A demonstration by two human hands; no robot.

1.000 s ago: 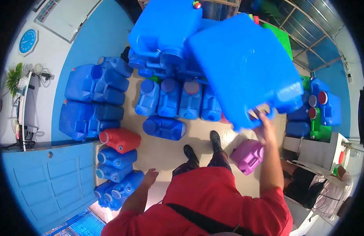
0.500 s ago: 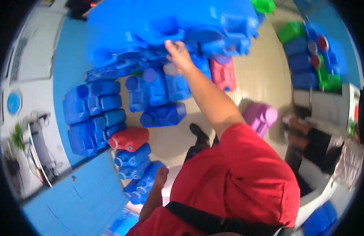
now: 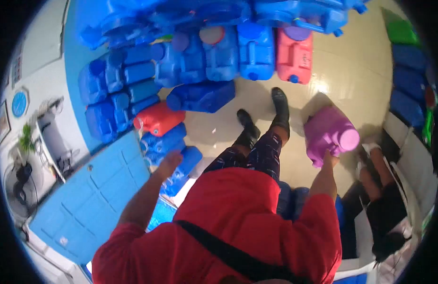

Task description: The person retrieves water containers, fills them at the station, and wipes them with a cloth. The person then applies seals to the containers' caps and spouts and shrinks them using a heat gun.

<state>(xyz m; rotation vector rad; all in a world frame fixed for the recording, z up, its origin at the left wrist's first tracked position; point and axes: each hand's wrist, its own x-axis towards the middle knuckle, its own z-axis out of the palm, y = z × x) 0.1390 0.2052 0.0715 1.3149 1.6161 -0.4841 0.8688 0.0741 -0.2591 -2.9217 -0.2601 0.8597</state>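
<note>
Now the right hand [image 3: 331,160] is at the purple container [image 3: 325,130], with the stacked blue jugs [image 3: 222,54] out of its grasp.

Its fingers look closed around the handle, just beside the round cap [image 3: 348,140], so the purple one seems to be what is in hand; whether it bears on the floor [image 3: 365,57] or is slightly raised, I can't tell. It sits to the person's right, apart from the pink container [image 3: 294,56] and near another person's legs [image 3: 367,182]. The left hand [image 3: 169,163] holds nothing that I can see, near the red container [image 3: 162,117] and the smaller blue containers [image 3: 189,158]; blur hides how wide its fingers are.
</note>
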